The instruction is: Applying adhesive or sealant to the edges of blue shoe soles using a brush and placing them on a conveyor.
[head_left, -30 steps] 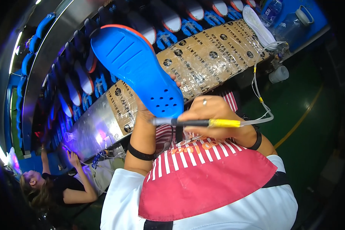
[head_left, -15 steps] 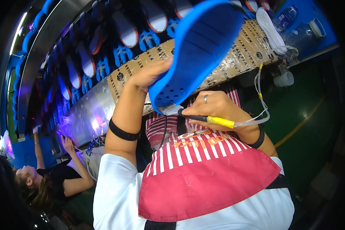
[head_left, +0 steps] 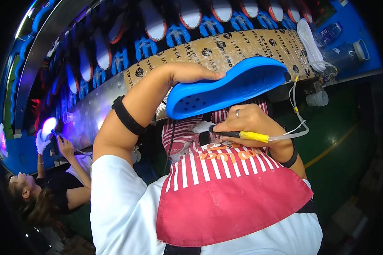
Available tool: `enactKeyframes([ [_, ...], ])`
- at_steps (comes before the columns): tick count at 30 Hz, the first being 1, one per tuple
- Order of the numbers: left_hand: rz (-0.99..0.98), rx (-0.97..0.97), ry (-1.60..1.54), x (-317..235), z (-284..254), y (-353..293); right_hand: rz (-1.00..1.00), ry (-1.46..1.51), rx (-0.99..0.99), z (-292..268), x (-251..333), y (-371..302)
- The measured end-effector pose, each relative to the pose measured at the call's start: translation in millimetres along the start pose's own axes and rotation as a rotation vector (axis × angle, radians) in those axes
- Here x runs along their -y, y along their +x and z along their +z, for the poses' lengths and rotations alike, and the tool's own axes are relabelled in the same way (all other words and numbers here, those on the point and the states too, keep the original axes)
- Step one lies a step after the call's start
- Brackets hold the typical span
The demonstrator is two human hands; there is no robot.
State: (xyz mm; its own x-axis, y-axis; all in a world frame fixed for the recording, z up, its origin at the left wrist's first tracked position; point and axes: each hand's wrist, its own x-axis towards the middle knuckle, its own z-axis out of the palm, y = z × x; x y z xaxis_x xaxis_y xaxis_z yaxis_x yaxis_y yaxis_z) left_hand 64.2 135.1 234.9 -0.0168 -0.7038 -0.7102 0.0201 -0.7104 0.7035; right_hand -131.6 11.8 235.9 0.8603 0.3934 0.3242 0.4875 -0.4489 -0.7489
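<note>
My left hand (head_left: 195, 73) grips the far side rim of a blue shoe sole (head_left: 242, 85). The sole is a deep shell with raised walls and a cluster of small holes at its left end; it is held tilted above my lap. Closed around a glue brush (head_left: 230, 134) is my right hand (head_left: 249, 121), which wears a ring. The brush has pale bristles, a black handle and yellow tape, and a clear tube runs from its end. Its bristles are below the sole's left part, apart from it, over my red striped apron (head_left: 225, 199).
A bench edge wrapped in printed brown film (head_left: 178, 53) lies beyond the sole. Behind it hang rows of shoe uppers (head_left: 191, 15) on blue holders (head_left: 177, 35). At the right are a white insole (head_left: 308, 44) and a plastic jug (head_left: 349, 55). A co-worker (head_left: 51, 191) is at the left.
My left hand has lowered the sole and tipped it flatter. The brush has come away from the sole's end and dropped slightly. At the left, the co-worker's gloved hand now holds a bright white piece.
</note>
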Motion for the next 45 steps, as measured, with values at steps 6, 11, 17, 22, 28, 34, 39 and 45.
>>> enactKeyframes([
  [6, -0.031, -0.026, 0.075, -3, -1, -5, 0.016, -0.08, -0.208, 10, -3, 5],
  [11, -0.047, -0.022, 0.162, 11, -8, -10, -0.017, -0.039, -0.065, 2, 2, 2],
  [17, -0.043, -0.006, 0.159, 30, -21, -2, -0.021, -0.104, -0.13, 12, -12, -6],
  [22, -0.066, -0.029, 0.09, 37, -24, -9, 0.044, 0.019, -0.115, -1, -3, -6],
  [28, 0.212, -0.311, -0.538, 55, -9, 4, 0.099, 0.019, -0.241, 2, -21, -23],
  [34, 0.681, -0.712, -0.832, 73, 9, 24, 0.162, 0.017, -0.362, -8, -20, -27],
  [39, 1.108, -0.396, -1.305, 80, 25, 11, 0.299, 0.136, -0.468, -8, -18, -30],
  [45, 0.851, -0.045, -1.725, 126, 54, 24, 0.482, 0.37, -0.582, -5, -21, -37],
])
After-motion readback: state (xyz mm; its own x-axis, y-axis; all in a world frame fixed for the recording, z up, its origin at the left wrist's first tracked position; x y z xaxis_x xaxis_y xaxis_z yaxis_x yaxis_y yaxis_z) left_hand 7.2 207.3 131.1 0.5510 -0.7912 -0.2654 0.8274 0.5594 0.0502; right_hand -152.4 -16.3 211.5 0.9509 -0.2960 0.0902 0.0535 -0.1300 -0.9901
